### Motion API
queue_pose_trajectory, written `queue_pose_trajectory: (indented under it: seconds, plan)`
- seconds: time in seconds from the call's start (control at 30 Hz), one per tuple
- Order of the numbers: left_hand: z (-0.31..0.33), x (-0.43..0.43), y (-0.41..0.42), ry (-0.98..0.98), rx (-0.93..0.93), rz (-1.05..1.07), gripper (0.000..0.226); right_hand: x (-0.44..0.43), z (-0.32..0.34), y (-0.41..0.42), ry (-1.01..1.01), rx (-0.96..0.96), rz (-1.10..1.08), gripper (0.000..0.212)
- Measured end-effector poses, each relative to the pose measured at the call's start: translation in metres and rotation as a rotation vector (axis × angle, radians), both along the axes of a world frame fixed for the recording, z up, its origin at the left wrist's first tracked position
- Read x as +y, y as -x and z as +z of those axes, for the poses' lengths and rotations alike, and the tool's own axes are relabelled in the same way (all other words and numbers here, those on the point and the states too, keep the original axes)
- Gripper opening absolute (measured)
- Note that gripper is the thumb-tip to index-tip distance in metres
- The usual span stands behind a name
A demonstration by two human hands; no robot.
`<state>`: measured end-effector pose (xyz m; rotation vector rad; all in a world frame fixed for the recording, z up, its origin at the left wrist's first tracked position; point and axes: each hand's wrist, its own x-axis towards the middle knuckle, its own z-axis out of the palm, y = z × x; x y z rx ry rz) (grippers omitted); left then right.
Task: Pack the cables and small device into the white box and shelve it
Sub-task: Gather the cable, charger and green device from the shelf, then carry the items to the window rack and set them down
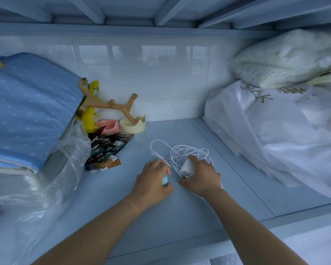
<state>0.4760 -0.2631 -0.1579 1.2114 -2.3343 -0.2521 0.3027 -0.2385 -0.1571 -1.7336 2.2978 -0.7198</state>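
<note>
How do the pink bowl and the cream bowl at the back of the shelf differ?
The pink bowl is squarish with rounded corners and sits lower; the cream bowl is round with a notched, pointed rim. The cream bowl has a leg of the wooden stand resting in it; nothing shows in the pink bowl. The pink bowl is partly hidden by snack packets. Both stand upright against the wall, side by side.

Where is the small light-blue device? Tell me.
In the head view, the light-blue device sits centre-low on the shelf, gripped by the left hand, just left of the white cable tangle.
</note>
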Motion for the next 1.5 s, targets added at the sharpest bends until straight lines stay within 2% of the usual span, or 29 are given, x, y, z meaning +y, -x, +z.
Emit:
queue_pose_trajectory:
  seconds: [0.13,0.4,0.57,0.77,1.07,1.5]
  plan:
    - [0.001,0.009,0.001,0.003,-0.113,0.012,0.016,0.013,-0.001,-0.003,0.065,-0.047,0.007,0.055]
    - [0.011,0.047,0.023,0.022,0.077,0.002,0.010,0.061,-0.005,0.021,0.170,-0.078,-0.031,0.060]
    - [0.014,0.094,0.051,0.207,0.094,-0.148,0.012,0.121,-0.002,0.048,0.217,-0.126,-0.094,0.062]
    - [0.018,0.173,0.113,0.317,0.232,-0.339,0.010,0.226,0.007,0.096,0.293,-0.133,-0.187,0.070]
    - [0.016,0.312,0.241,0.272,0.331,-0.689,0.008,0.418,0.010,0.177,0.373,-0.102,-0.542,0.069]
    - [-0.001,0.548,0.414,0.133,0.341,-1.233,0.009,0.687,-0.007,0.257,0.429,-0.053,-1.125,0.072]
